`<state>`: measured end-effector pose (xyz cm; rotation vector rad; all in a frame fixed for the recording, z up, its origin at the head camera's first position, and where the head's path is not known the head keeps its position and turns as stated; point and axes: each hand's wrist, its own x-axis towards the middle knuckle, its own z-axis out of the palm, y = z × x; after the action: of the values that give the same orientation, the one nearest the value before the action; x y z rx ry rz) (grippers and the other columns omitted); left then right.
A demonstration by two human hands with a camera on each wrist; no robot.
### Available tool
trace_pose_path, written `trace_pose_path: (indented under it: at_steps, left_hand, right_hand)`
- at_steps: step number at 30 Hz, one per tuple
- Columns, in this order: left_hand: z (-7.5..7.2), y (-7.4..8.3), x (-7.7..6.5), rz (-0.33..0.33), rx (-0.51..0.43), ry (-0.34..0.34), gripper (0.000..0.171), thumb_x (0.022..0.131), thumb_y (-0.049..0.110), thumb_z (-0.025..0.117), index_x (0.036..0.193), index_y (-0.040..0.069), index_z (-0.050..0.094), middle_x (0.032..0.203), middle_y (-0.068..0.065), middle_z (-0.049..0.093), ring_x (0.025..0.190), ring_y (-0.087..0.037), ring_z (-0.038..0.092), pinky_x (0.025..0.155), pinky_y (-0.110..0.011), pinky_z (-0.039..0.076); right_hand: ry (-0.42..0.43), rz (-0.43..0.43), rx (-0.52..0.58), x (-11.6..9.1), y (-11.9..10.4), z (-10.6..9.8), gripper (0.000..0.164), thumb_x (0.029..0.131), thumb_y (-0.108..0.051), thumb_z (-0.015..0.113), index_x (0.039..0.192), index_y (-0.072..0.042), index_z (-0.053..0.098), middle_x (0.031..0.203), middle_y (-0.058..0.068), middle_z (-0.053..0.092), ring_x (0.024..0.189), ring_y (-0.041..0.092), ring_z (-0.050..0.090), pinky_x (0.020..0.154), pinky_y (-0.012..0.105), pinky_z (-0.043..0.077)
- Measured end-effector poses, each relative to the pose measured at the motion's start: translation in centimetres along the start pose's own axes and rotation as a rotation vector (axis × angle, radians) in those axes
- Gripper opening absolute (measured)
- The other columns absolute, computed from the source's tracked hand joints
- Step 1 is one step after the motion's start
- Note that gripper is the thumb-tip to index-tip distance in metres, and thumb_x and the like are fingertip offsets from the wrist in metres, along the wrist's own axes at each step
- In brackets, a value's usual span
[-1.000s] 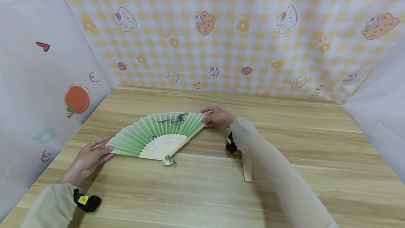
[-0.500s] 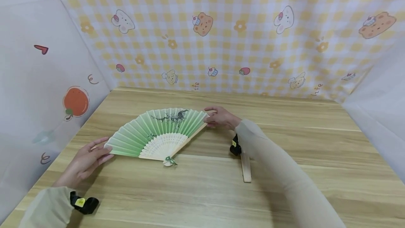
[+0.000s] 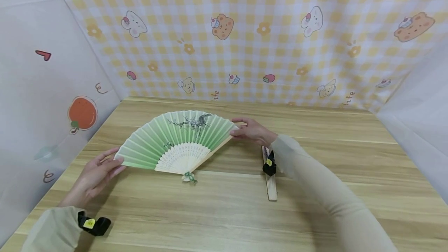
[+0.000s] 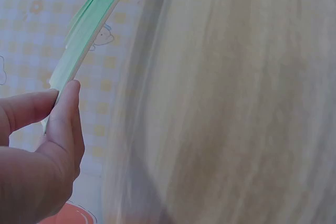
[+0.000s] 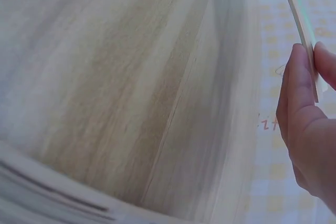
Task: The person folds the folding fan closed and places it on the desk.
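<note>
Soft, even light fills the head view, leaving a pale sheen on the bench (image 3: 217,217) and a faint shadow beside the right sleeve (image 3: 325,186). Both wrist views look dimmer and hazy, the bench's grain blurred.

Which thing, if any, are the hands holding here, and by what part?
The spread green fan: the left hand pinches its outer left corner, the right hand its outer right corner, both between thumb and fingers.
</note>
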<state>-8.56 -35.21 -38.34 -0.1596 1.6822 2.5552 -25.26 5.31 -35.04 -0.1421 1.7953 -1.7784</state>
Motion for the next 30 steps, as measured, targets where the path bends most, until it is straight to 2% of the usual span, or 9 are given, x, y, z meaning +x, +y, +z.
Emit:
trace_pose_path:
  at_steps: [5,11,17,20,24,28,30]
  left_hand:
    - [0.5,0.4,0.0,-0.003,-0.040,0.016,0.028,0.085,-0.003,0.054,0.101,0.019,0.060,0.091,-0.002,0.059,0.083,-0.012,0.061,0.076,-0.023,0.050]
    - [1.3,0.7,0.1,0.005,-0.082,0.018,0.026,0.086,-0.002,0.052,0.102,0.018,0.059,0.093,-0.002,0.060,0.085,-0.011,0.061,0.080,-0.023,0.049]
    - [2.1,0.6,0.1,0.035,-0.117,-0.006,0.025,0.087,-0.002,0.052,0.102,0.017,0.060,0.095,-0.001,0.062,0.087,-0.010,0.061,0.080,-0.022,0.048]
    - [1.8,0.2,0.7,0.049,-0.100,0.006,0.024,0.087,0.001,0.054,0.105,0.017,0.057,0.097,-0.001,0.061,0.090,-0.010,0.060,0.082,-0.021,0.047]
    - [0.6,-0.9,2.1,0.068,-0.065,0.038,0.029,0.085,0.006,0.058,0.112,0.015,0.051,0.104,-0.001,0.057,0.097,-0.010,0.057,0.087,-0.022,0.043]
    - [-0.5,-2.1,3.5,0.112,-0.117,0.047,0.033,0.084,0.004,0.059,0.115,0.012,0.050,0.109,-0.004,0.054,0.101,-0.013,0.056,0.088,-0.023,0.042]
    - [-0.1,-2.0,3.5,0.122,-0.162,0.051,0.033,0.084,0.002,0.058,0.114,0.010,0.050,0.108,-0.005,0.054,0.099,-0.014,0.056,0.088,-0.023,0.042]
  right_hand:
    - [0.024,-0.013,0.032,-0.6,-0.1,-0.3,0.049,0.084,0.011,0.051,0.129,0.000,0.036,0.108,0.019,0.052,0.084,0.019,0.059,0.094,0.038,0.041]
    - [0.094,-0.051,0.047,-1.5,-0.2,-0.5,0.045,0.084,0.010,0.052,0.126,0.007,0.037,0.112,0.019,0.049,0.085,0.017,0.057,0.095,0.037,0.039]
    - [0.168,-0.095,0.096,-2.3,-0.1,-0.9,0.042,0.085,0.006,0.053,0.125,0.007,0.041,0.104,0.012,0.053,0.086,0.014,0.057,0.091,0.030,0.044]
    - [0.207,-0.118,0.116,-2.7,-0.1,-1.1,0.042,0.085,0.004,0.054,0.125,0.004,0.041,0.102,0.010,0.055,0.086,0.014,0.058,0.089,0.029,0.045]
    - [0.248,-0.147,0.155,-3.2,-0.2,-1.4,0.043,0.085,0.004,0.054,0.126,0.004,0.040,0.102,0.009,0.055,0.086,0.013,0.058,0.086,0.026,0.047]
    - [0.271,-0.167,0.177,-3.7,-0.3,-1.8,0.043,0.085,0.005,0.053,0.126,0.005,0.040,0.099,0.007,0.056,0.085,0.012,0.058,0.083,0.024,0.048]
    - [0.281,-0.173,0.180,-4.0,-0.4,-2.0,0.043,0.085,0.005,0.054,0.126,0.005,0.040,0.096,0.005,0.058,0.085,0.012,0.059,0.082,0.023,0.048]
